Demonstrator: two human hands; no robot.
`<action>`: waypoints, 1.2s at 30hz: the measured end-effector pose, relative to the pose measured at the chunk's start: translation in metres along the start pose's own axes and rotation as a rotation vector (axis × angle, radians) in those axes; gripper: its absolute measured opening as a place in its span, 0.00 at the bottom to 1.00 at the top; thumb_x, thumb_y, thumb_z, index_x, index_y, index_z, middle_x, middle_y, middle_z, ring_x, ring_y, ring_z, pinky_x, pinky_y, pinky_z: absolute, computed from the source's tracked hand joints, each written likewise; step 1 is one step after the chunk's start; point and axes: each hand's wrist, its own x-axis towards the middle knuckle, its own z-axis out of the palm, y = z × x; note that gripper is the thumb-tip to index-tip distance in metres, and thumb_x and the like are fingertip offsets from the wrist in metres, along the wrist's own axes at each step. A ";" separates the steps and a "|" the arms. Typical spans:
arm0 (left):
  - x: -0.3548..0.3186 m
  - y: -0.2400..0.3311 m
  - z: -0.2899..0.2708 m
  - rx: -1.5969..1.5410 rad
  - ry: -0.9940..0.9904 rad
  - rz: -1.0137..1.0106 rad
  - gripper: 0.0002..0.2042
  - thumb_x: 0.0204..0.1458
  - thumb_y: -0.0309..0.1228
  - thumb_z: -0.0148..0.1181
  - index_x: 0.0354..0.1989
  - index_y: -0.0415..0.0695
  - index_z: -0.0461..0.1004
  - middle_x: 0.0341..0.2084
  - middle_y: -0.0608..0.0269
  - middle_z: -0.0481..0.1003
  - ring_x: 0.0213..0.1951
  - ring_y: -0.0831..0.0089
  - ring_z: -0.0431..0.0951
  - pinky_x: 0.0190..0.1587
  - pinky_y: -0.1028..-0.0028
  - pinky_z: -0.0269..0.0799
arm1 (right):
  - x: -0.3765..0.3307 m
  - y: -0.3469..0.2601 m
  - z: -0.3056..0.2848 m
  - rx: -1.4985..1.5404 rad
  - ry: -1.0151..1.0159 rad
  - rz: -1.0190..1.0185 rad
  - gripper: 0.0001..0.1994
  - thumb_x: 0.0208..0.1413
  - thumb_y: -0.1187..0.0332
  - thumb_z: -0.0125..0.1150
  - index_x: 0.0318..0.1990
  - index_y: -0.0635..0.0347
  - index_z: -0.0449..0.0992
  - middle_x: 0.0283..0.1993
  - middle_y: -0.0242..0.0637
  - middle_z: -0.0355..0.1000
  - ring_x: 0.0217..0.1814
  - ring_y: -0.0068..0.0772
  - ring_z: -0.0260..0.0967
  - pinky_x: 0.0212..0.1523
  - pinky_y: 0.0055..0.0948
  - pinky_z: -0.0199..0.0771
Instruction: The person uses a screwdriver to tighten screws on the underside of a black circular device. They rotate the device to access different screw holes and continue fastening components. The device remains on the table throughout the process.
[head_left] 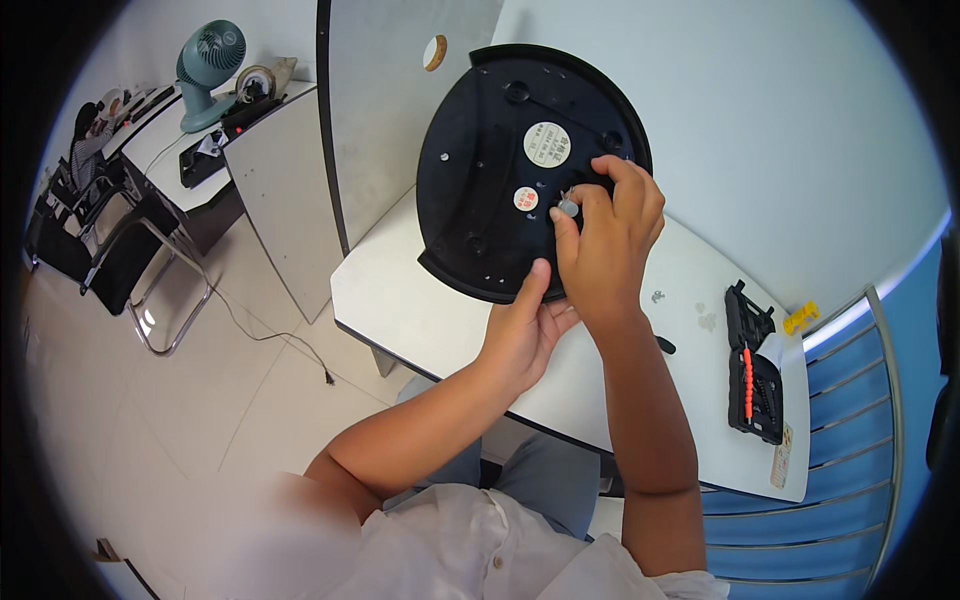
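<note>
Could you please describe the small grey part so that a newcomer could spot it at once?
Find the black disc propped on the white table. The right hand pinches the grey part near its middle, beside two round stickers; it alone is grey.

Round base [480, 190] black, with white and red-white round stickers. Table [430, 320] white. Tool case [752, 385] black, holding orange-red driver [747, 384]. Desk fan [207, 70] teal. Chair [850, 480] blue.

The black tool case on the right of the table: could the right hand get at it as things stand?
Probably yes. The tool case lies open on the table, with nothing between it and the right hand, but that hand is pinching a small grey part on the black round base.
</note>
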 end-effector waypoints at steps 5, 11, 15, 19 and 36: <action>0.004 -0.005 0.015 0.042 0.273 0.109 0.18 0.63 0.32 0.50 0.61 0.43 0.62 0.53 0.55 0.70 0.51 0.65 0.74 0.53 0.65 0.73 | -0.011 0.003 -0.001 0.009 0.031 0.045 0.13 0.39 0.71 0.69 0.34 0.60 0.73 0.55 0.37 0.62 0.62 0.45 0.53 0.59 0.50 0.50; -0.004 -0.009 0.012 0.138 0.336 0.126 0.18 0.63 0.32 0.51 0.59 0.43 0.63 0.51 0.58 0.72 0.49 0.67 0.75 0.51 0.67 0.75 | -0.022 0.003 -0.004 0.017 0.033 0.077 0.12 0.39 0.71 0.69 0.33 0.60 0.73 0.53 0.36 0.63 0.61 0.45 0.55 0.59 0.49 0.50; -0.007 -0.014 0.001 0.187 0.331 0.070 0.21 0.62 0.33 0.52 0.62 0.45 0.60 0.56 0.59 0.68 0.53 0.71 0.72 0.50 0.70 0.75 | -0.028 0.001 -0.003 0.020 0.047 0.075 0.13 0.40 0.70 0.69 0.33 0.60 0.73 0.53 0.36 0.63 0.61 0.44 0.55 0.58 0.48 0.49; -0.009 -0.016 0.003 0.215 0.367 0.092 0.18 0.62 0.35 0.53 0.59 0.45 0.64 0.49 0.61 0.72 0.48 0.72 0.75 0.49 0.70 0.75 | -0.030 0.001 -0.003 0.027 0.048 0.085 0.13 0.40 0.70 0.68 0.34 0.60 0.73 0.53 0.35 0.63 0.61 0.44 0.55 0.58 0.47 0.50; -0.015 -0.012 -0.009 0.346 0.338 0.009 0.24 0.60 0.42 0.54 0.62 0.47 0.61 0.54 0.63 0.69 0.51 0.72 0.72 0.49 0.69 0.72 | -0.030 -0.002 -0.003 0.042 0.032 0.077 0.14 0.39 0.71 0.70 0.35 0.60 0.73 0.54 0.35 0.63 0.62 0.43 0.54 0.55 0.45 0.53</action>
